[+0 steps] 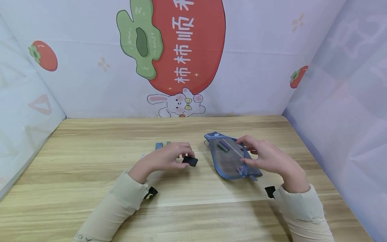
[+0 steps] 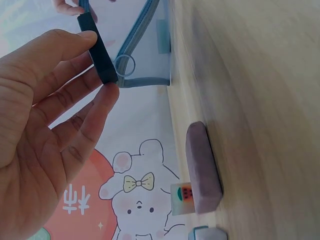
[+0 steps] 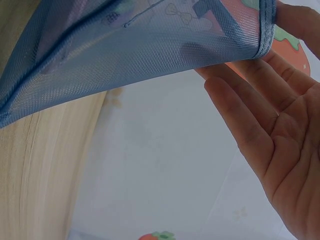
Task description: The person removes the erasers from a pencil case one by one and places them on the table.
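My left hand (image 1: 172, 156) pinches a small black rectangular block (image 1: 190, 161) between thumb and fingertips, above the table and left of a blue mesh zip pouch (image 1: 225, 166). Edge-on in the left wrist view, the black block (image 2: 97, 49) looks thin and flat. My right hand (image 1: 267, 156) grips the pouch's right edge, thumb on the near side and fingers behind the mesh. Through the mesh show a green stick (image 1: 223, 147), a purple stick (image 1: 224, 144), a thin pale stick (image 1: 232, 148) and a small purplish item (image 1: 240, 169). A ring hangs at the pouch's left corner.
Behind my left hand lie a blue block (image 1: 158, 146) and a grey-green piece (image 1: 168, 143). The left wrist view shows a mauve block (image 2: 204, 170), a watermelon-print piece (image 2: 182, 198) and a pale item (image 2: 209, 234). Printed cloth walls enclose the wooden table (image 1: 193, 218).
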`<state>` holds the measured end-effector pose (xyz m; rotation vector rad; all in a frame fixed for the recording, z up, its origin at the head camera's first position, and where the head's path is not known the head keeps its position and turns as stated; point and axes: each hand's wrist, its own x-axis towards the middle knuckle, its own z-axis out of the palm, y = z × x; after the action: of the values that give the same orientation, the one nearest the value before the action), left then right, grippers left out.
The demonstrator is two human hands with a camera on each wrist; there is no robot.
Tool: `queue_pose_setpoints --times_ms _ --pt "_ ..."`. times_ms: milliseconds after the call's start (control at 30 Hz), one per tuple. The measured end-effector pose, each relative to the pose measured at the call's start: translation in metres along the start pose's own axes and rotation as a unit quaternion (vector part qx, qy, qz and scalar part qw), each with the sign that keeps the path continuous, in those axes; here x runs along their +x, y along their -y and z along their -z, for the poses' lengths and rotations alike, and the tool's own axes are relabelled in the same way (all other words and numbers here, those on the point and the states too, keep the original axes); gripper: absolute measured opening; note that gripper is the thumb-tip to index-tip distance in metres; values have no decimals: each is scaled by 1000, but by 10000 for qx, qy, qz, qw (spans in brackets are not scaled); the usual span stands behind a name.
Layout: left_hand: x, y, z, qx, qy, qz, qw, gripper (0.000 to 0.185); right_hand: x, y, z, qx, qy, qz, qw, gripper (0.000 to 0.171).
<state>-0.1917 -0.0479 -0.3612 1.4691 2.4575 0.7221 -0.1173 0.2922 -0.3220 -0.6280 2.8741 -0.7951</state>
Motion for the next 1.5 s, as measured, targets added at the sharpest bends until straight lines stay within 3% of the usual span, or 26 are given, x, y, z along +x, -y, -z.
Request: queue_pose_setpoints --times_ms 267,833,1500 --pt "-13 2 2 -14 -27 275 9996 22 0 0 0 48 3 74 10000 47" --pt "-36 8 3 162 -78 444 9989 22 -1 0 -1 32 -14 74 10000 48" --pt "-50 12 0 180 20 635 9978 22 -1 0 -1 -23 -13 66 10000 48"
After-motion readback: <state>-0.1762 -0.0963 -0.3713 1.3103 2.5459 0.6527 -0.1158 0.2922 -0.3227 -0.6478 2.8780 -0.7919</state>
